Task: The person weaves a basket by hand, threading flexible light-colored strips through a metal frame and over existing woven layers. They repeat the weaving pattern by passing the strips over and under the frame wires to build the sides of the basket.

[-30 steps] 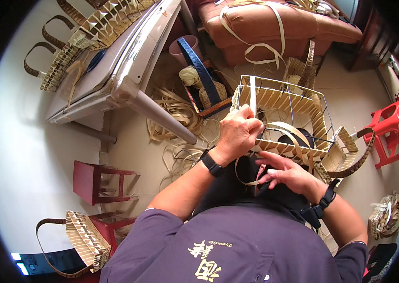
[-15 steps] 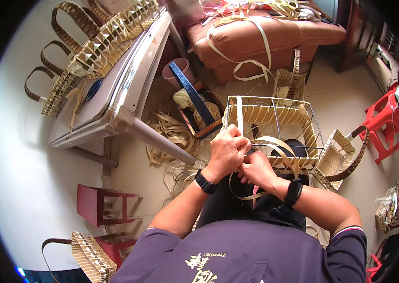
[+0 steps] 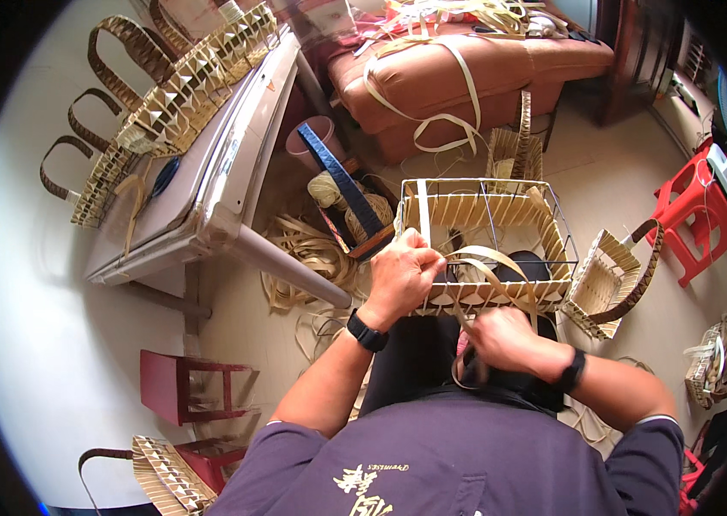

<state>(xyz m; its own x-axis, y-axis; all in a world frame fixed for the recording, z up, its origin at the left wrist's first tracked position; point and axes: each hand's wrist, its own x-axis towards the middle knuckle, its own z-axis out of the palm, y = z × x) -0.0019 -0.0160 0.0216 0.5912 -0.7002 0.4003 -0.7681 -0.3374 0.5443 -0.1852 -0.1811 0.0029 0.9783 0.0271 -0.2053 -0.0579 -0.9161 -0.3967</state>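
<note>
Left hand is pinching the near-left rim of a rectangular, cream-strip basket with thin wire framing, which is sitting at the knees. Blurred right hand is curling beside a flat, tan, looping strip; can't tell its grip. Likely lacing the rim; next move is probably calling for tightening slack.

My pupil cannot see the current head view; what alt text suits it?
A person's left hand grips the near-left corner of a partly woven, wire-framed basket, the blurred right hand beside looping tan strips. More baskets line a table at upper left.
</note>
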